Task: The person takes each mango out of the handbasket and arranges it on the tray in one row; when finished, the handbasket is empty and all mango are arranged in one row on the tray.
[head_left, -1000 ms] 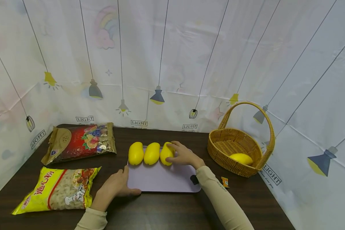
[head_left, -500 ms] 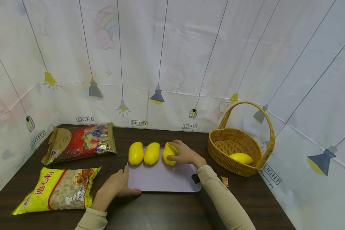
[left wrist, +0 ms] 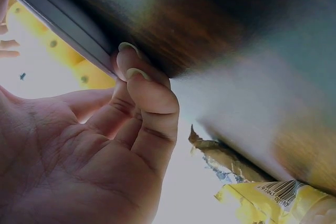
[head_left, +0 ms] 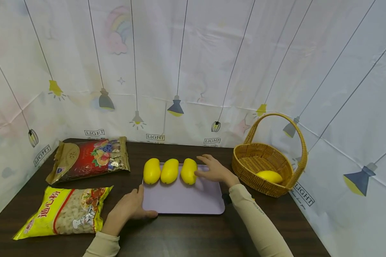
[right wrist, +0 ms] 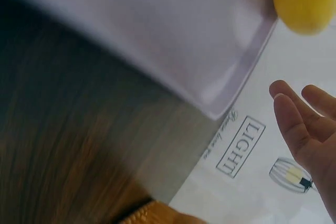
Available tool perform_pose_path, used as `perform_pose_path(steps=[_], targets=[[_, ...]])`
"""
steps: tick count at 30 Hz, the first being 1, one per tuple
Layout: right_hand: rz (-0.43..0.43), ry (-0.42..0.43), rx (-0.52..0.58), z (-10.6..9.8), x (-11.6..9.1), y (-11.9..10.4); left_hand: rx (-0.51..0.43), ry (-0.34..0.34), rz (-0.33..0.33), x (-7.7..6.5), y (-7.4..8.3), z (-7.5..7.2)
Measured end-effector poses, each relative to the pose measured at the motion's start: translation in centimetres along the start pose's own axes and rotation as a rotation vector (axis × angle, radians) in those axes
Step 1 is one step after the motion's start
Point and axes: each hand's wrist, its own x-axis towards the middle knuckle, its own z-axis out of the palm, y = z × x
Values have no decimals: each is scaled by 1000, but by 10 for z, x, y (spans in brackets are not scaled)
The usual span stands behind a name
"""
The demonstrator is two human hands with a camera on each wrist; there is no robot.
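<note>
Three yellow mangoes stand in a row along the back of a lilac tray (head_left: 183,201): a left mango (head_left: 152,172), a middle mango (head_left: 169,172) and a right mango (head_left: 188,172). My left hand (head_left: 132,206) holds the tray's front left corner, thumb at the front edge and fingers along the left side. In the left wrist view, the curled fingers (left wrist: 152,98) meet the tray rim (left wrist: 63,24). My right hand (head_left: 216,170) hovers just right of the right mango, its fingers spread and holding nothing. In the right wrist view, fingers and mango (right wrist: 304,1) are apart.
A wicker basket (head_left: 241,177) with a tall handle stands at the right, one yellow mango (head_left: 270,176) inside. At the left lie a red and gold bag (head_left: 90,159) and a yellow food bag (head_left: 67,212). A printed curtain (head_left: 193,71) hangs behind the dark table (head_left: 180,235).
My right hand first shifted the right mango slightly rightward, away from the middle one, then let it go and drew back to the right. The left hand and tray stay put.
</note>
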Motion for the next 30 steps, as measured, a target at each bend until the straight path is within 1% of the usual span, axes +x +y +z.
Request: perform_pose_path(steps=[6,10,14,19,22,27,30], targets=[[6,25,-10,-11,-10,11,4,-6,1,-1,-1,0],[31,61,-10,-22,-17,20,1,-8,3,-2,-1,0],[71,108,7,-37,-26,33,-1,-11,-1,-1,0,-2],[108,156,28,-60,-41,54,-5,-15,-9,0,0,-3],[146,176,13,-69,-51,70,-7,-19,-9,0,1,-3],[225,173,-13,-77,-68,97,-6,-20,-6,0,1,-3],[263,159,-25,-81,-79,108,-4,-22,-5,0,1,-1]])
